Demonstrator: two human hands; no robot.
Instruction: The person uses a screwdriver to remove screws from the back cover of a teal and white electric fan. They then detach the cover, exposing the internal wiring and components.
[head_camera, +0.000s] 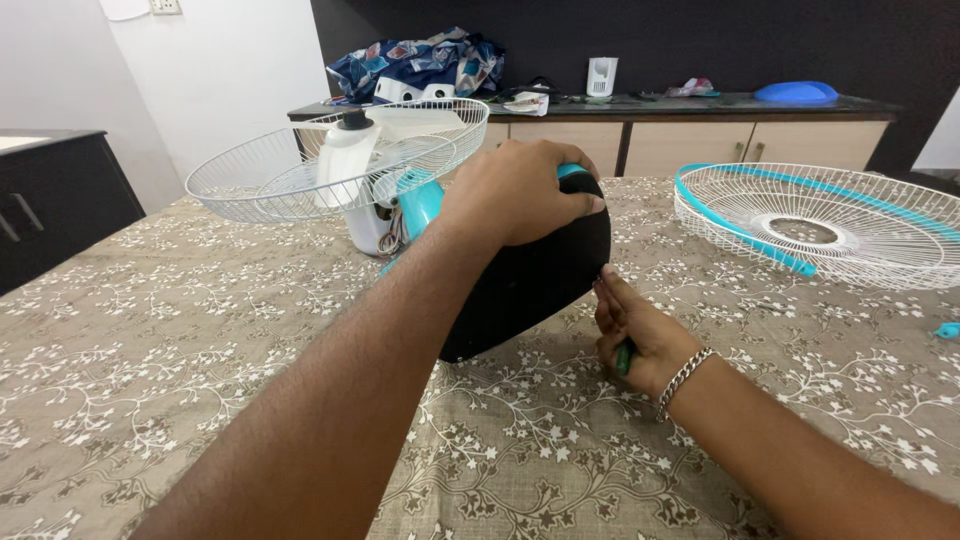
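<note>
A table fan lies tilted on the patterned tablecloth (180, 340), its black round base (530, 285) turned up toward me. My left hand (515, 190) presses down on the top edge of that base. My right hand (635, 330), with a metal bracelet at the wrist, is shut on a green-handled screwdriver (623, 357) whose tip meets the base's right edge. Behind the base are the fan's teal neck (420, 205), white motor housing (350, 160) and white rear wire guard (300, 170).
The fan's front wire guard (830, 220) with a teal rim lies flat at the table's right. A small teal piece (947, 330) sits by the right edge. Behind stands a sideboard (690, 140) with folded cloth (420, 60) and small items. A black cabinet (50, 200) is at left.
</note>
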